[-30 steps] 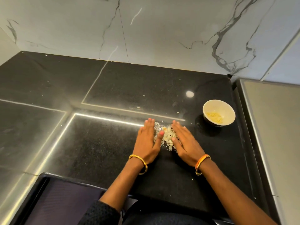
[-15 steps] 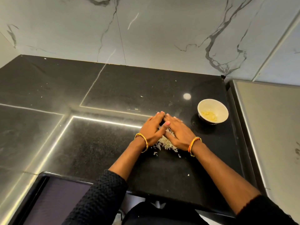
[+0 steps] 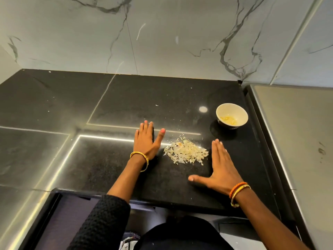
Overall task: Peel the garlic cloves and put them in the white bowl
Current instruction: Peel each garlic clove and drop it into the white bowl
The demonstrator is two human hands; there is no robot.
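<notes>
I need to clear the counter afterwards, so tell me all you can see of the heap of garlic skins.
The heap of garlic skins is a loose, low mound of thin, papery, off-white flakes with a faint orange fleck near its top. It lies on the black countertop, with a few strays scattered behind it. Nothing else touches it.

Flat left hand (image 3: 146,139) and right hand (image 3: 220,169) flank a heap of garlic skins (image 3: 186,152); white bowl (image 3: 232,115) sits beyond the right hand's fingertips.
</notes>
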